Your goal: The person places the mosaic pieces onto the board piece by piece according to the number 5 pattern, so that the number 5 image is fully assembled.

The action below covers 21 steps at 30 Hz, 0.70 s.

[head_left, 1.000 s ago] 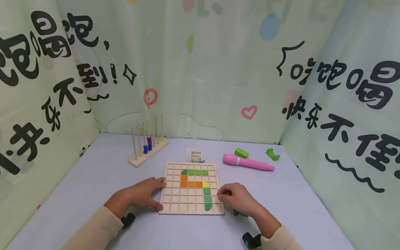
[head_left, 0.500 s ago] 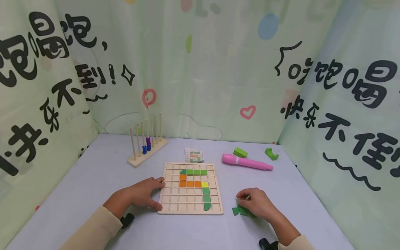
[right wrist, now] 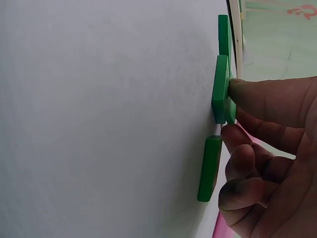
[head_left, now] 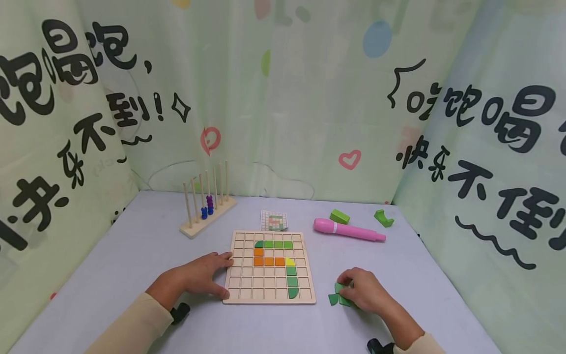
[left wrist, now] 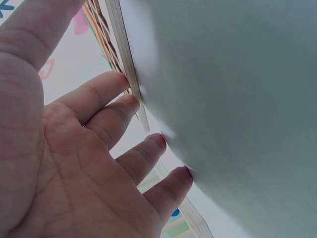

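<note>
A wooden grid board (head_left: 265, 292) lies on the table, with orange, yellow and green tiles set in a winding row. My left hand (head_left: 192, 275) rests along its left side, fingers spread and tips touching the edge; the left wrist view shows those fingertips (left wrist: 130, 103) against the rim. Right of the board, my right hand (head_left: 364, 291) is over several loose green tiles (head_left: 333, 299), pinching one between thumb and index finger. In the right wrist view, the thumb (right wrist: 267, 101) touches a green tile (right wrist: 220, 89), while the index fingertip is partly hidden. Another green tile (right wrist: 210, 168) lies just beside.
Behind the board is a small pattern card (head_left: 274, 220). A peg stand (head_left: 208, 221) with blue and purple beads stands back left. A pink pen-like stick (head_left: 349, 230), a green block (head_left: 339, 216) and a green curved block (head_left: 383, 218) lie back right.
My right hand has left the board's right edge and moved right to the loose green tiles, its fingers now down among them. My left hand stays at the board's left side.
</note>
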Tool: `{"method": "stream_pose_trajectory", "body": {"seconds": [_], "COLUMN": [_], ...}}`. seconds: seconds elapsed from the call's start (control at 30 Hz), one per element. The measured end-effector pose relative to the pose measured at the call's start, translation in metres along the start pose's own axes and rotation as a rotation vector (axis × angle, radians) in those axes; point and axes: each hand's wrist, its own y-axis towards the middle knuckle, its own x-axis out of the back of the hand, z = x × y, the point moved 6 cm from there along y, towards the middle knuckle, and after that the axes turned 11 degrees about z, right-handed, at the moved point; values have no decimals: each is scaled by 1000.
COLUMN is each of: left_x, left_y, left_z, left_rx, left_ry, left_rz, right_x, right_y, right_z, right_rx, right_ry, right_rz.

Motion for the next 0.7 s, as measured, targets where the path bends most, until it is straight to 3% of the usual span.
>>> {"method": "stream_pose_trajectory", "body": {"seconds": [0.4,0.7], "left_x": [0,0], "left_y": [1,1], "left_z": [0,0], "left_rx": [11,11], "left_ry": [4,4], "left_rz": [-5,-6], "right_x": [1,-13], "right_y": [1,7], "right_z": [7,35], "right_rx": [37,126], "right_ry": [60,139], "right_rz": [12,27]}}
